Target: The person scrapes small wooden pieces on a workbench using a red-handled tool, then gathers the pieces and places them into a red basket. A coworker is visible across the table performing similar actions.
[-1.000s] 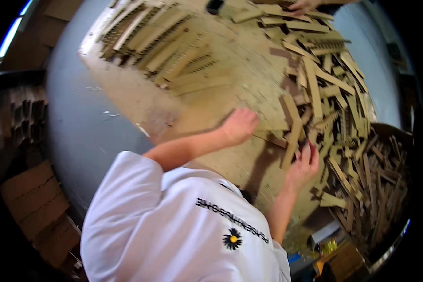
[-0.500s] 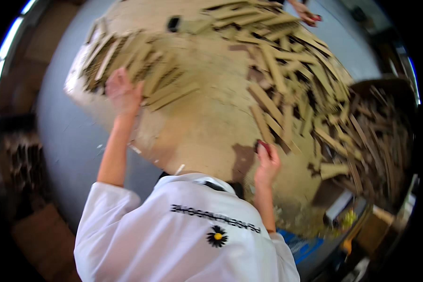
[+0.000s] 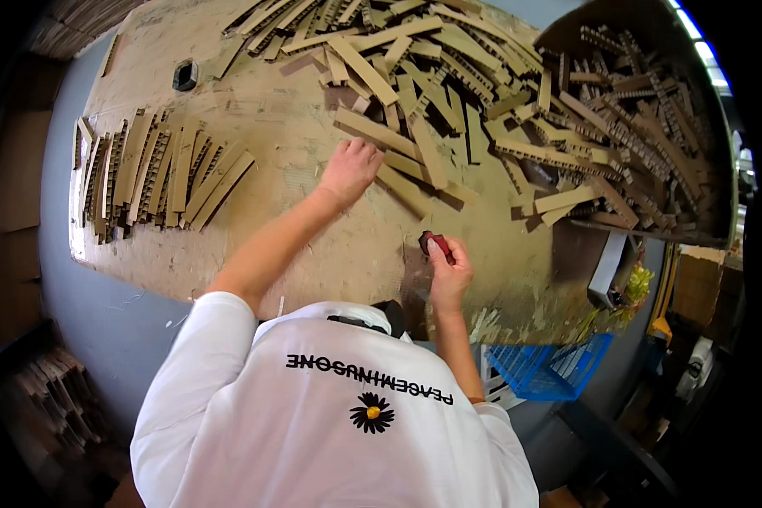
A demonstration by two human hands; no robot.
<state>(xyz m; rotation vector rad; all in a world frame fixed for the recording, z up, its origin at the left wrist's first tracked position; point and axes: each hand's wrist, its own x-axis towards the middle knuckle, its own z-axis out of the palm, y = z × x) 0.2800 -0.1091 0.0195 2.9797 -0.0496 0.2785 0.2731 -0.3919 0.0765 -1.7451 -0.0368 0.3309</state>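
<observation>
My left hand [image 3: 351, 172] is at the near edge of a honeycomb cardboard strip [image 3: 372, 134], its fingers curled and closed on it; the fingertips are partly hidden. That strip lies at the left side of a loose heap of similar strips [image 3: 474, 76]. Held in my right hand [image 3: 451, 275] is a small dark red tool [image 3: 435, 245], its exact kind unclear, above the table in front of me. To the left, a row of cardboard strips [image 3: 157, 169] stands side by side, some tilted, near the table's left edge.
The worn table [image 3: 288, 178] bears scraps and stains. A small dark block [image 3: 185, 75] sits toward the far left. At the right is a large box [image 3: 711, 229] full of strips. A blue plastic crate [image 3: 559, 372] is below the table's near right edge.
My left hand has moved right, from the row of strips to a strip at the heap. My right hand still holds the red tool. The view has shifted, and another person's hand is no longer visible.
</observation>
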